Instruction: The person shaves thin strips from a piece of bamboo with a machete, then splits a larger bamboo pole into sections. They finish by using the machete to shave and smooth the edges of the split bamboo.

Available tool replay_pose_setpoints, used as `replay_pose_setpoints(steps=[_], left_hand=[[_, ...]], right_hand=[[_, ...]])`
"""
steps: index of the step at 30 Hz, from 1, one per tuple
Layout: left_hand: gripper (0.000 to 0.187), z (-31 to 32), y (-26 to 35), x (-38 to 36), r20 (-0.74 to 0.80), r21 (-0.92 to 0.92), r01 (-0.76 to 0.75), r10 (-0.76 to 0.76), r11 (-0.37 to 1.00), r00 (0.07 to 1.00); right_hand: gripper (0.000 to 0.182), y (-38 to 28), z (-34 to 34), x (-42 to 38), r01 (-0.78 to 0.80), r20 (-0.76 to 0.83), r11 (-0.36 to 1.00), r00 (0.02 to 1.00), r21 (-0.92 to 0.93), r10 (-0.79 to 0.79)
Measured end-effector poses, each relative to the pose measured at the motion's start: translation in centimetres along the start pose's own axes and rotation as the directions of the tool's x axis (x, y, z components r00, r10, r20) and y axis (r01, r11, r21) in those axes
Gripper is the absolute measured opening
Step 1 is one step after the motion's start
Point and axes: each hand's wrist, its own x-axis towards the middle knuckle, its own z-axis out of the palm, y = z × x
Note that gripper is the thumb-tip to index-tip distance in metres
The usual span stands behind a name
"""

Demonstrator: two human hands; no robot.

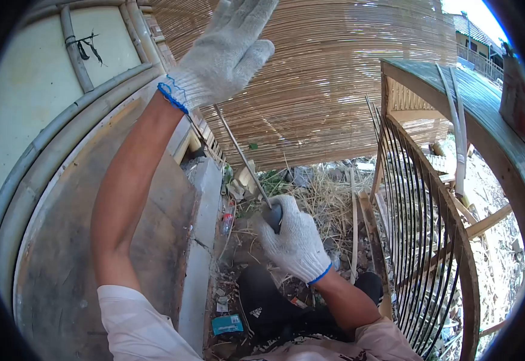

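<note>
Rod in the right hand, slanting up toward the raised left hand.
So the right glove is wrapped round the rod's dark handle, way nearer than the left, and the long axis runs up and away to the left, its far end just below the left hand's cuff; can't tell if they touch. Hands are well apart, left one open, fingers stretched out, nothing visible in it. Edges: concrete ledge left of the right hand, barred frame to its right, woven screen beyond both hands. Room between ledge and frame is over straw-littered ground.
</note>
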Motion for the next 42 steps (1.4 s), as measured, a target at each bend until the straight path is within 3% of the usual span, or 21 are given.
replay_pose_setpoints(steps=[2,4,6,8,10,11,12,14,16,18,19,20,24,26,28,32,33,35,36,39,42], left_hand=[[0.075,-3.9,0.1,1.7,-0.113,-0.075,0.028,-0.037,0.997,0.993],[0.074,-5.7,-1.5,4.1,-0.396,0.073,-0.248,0.256,0.966,0.882],[0.073,-8.1,-0.4,5.4,-0.407,0.057,-0.227,0.23,0.972,0.884],[0.061,-6.5,-1.1,4.2,-0.193,0.407,-0.223,0.322,0.886,0.927],[0.056,3.4,-1.7,-0.4,0.041,0.429,-0.258,0.266,0.866,0.963],[0.062,7.4,-0.7,-2.0,0.045,0.122,-0.202,0.198,0.972,0.979],[0.062,6.1,-1.2,-1.6,0.023,0.174,-0.218,0.217,0.96,0.976],[0.067,4.0,-0.2,-0.4,-0.07,0.054,-0.094,0.098,0.994,0.993],[0.064,0.1,-0.4,1.3,-0.089,0.069,-0.14,0.146,0.988,0.985],[0.064,-4.5,-0.6,4.7,-0.363,-0.016,-0.262,0.239,0.965,0.901],[0.071,-7.4,0.0,6.0,-0.443,0.072,-0.237,0.244,0.969,0.863],[0.071,-5.9,-0.3,5.4,-0.439,0.059,-0.228,0.23,0.972,0.868],[0.067,7.6,-1.7,-2.1,-0.128,-0.062,-0.019,0.011,0.998,0.992],[0.065,8.2,-2.4,-2.7,0.003,-0.041,0.038,-0.038,0.998,0.999],[0.066,6.9,-1.4,-1.7,0.022,-0.011,-0.021,0.021,1.0,1.0],[0.068,-2.5,-0.8,3.2,-0.186,0.014,-0.133,0.133,0.991,0.973],[0.061,-5.0,-0.6,4.6,-0.394,-0.026,-0.166,0.142,0.986,0.908],[0.056,-7.0,0.1,5.2,-0.568,-0.072,-0.189,0.115,0.979,0.815],[0.058,-5.9,-0.4,4.8,-0.545,-0.064,-0.191,0.125,0.98,0.829],[0.066,11.2,-3.6,-3.2,-0.027,-0.004,0.0,0.0,1.0,1.0],[0.068,11.2,-3.0,-2.8,0.049,0.006,-0.031,0.031,0.999,0.998]], right_hand=[[0.036,0.1,-0.2,0.4,0.024,-0.049,0.999,0.998,-0.039,-0.026],[0.037,-0.3,-0.7,1.2,-0.023,-0.09,0.998,0.996,-0.056,0.018],[0.038,0.3,-0.8,1.6,-0.037,-0.1,0.997,0.995,-0.074,0.03],[0.037,0.6,-0.4,1.7,0.012,-0.122,1.0,0.992,-0.025,-0.015],[0.036,1.3,0.4,1.4,0.028,-0.113,0.999,0.993,-0.027,-0.031],[0.036,1.3,0.4,0.8,0.007,-0.084,0.999,0.996,-0.053,-0.011],[0.035,1.2,0.4,1.9,0.027,-0.099,0.997,0.994,-0.067,-0.034],[0.036,2.0,-0.7,2.3,0.059,-0.134,0.993,0.988,-0.102,-0.073],[0.038,1.4,-0.7,2.7,0.014,-0.082,0.993,0.996,-0.116,-0.024],[0.04,0.2,-1.6,3.0,-0.052,-0.05,0.994,0.998,-0.096,0.048],[0.04,0.1,-1.6,2.9,-0.042,-0.048,0.994,0.998,-0.1,0.037],[0.04,0.2,-1.4,2.9,-0.029,-0.036,0.994,0.999,-0.101,0.025],[0.041,1.1,-0.8,2.1,-0.028,-0.009,0.997,1.0,-0.074,0.028],[0.04,0.5,-1.3,2.7,0.002,0.023,0.989,1.0,-0.149,0.002],[0.039,1.5,-2.1,2.6,0.013,-0.017,0.983,1.0,-0.184,-0.016],[0.041,1.1,-2.7,3.7,-0.017,-0.052,0.987,0.999,-0.162,0.009],[0.041,1.3,-2.6,3.8,0.01,-0.047,0.987,0.999,-0.158,-0.018],[0.041,1.3,-2.1,4.1,0.024,-0.023,0.989,0.999,-0.145,-0.027],[0.04,1.0,-2.0,4.2,0.011,-0.006,0.991,1.0,-0.136,-0.012],[0.039,2.0,-1.9,3.3,-0.051,0.056,0.982,0.996,-0.18,0.062],[0.04,2.0,-3.3,4.7,-0.02,-0.036,0.976,0.999,-0.218,0.013]])
